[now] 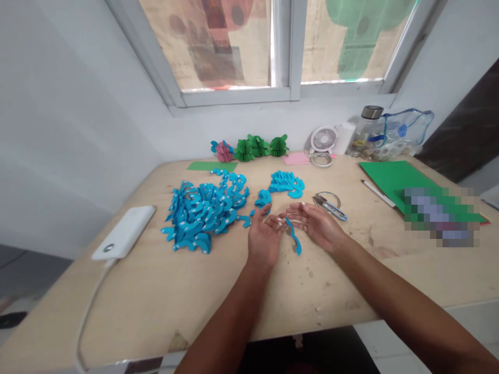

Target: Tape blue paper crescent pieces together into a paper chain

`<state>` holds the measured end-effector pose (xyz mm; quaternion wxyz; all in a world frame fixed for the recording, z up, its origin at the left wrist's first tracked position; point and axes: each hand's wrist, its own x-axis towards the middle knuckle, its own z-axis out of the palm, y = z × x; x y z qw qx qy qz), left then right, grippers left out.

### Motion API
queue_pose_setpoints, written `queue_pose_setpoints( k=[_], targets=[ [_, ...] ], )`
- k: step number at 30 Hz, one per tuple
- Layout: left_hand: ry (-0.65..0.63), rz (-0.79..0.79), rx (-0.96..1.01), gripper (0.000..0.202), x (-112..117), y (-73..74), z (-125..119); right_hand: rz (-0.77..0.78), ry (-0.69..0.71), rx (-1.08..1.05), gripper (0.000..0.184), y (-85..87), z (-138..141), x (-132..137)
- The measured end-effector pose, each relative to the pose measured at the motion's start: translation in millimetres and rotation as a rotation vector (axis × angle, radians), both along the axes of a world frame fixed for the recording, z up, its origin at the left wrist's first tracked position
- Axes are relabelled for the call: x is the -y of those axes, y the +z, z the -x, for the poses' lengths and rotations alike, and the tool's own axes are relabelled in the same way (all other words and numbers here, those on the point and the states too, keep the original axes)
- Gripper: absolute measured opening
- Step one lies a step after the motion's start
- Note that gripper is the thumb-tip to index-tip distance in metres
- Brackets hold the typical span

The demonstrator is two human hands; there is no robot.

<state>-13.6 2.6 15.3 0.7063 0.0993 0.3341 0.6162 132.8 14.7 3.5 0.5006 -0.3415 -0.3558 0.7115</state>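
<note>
Over the middle of the table, my left hand [265, 236] has its palm turned up and its fingers curled toward the right. A wavy blue paper strip [295, 240] hangs from its fingertips, with a small white patch near them. Facing it, my right hand [317, 224] has its fingers spread and extended behind the top of the strip; a small white spot shows at its thumb. Left of my hands lies a big heap of curved blue paper pieces [202, 213] with white patches. Beyond my hands are a neater row of blue pieces [286, 183] and a small stack [263, 198].
A blue cutter [331, 206] lies right of my hands, near a white pen [378, 193] and green sheets [401, 179]. A white power bank [123, 232] with a cable sits left. Along the wall stand paper turtles [257, 147], a fan [323, 139] and a bottle [364, 130].
</note>
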Motion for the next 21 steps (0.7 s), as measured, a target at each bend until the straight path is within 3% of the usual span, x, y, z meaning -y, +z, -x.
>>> queue_pose_setpoints(
  k=[12,21],
  targets=[
    [0.028,0.004,-0.092,0.026,-3.9,-9.5,-3.1,0.006,0.011,0.008,0.023,1.4,-0.3,0.3],
    [0.069,-0.046,-0.164,0.027,-0.1,-0.7,-4.3,-0.077,-0.001,0.164,0.02,-3.2,1.1,0.8]
  ],
)
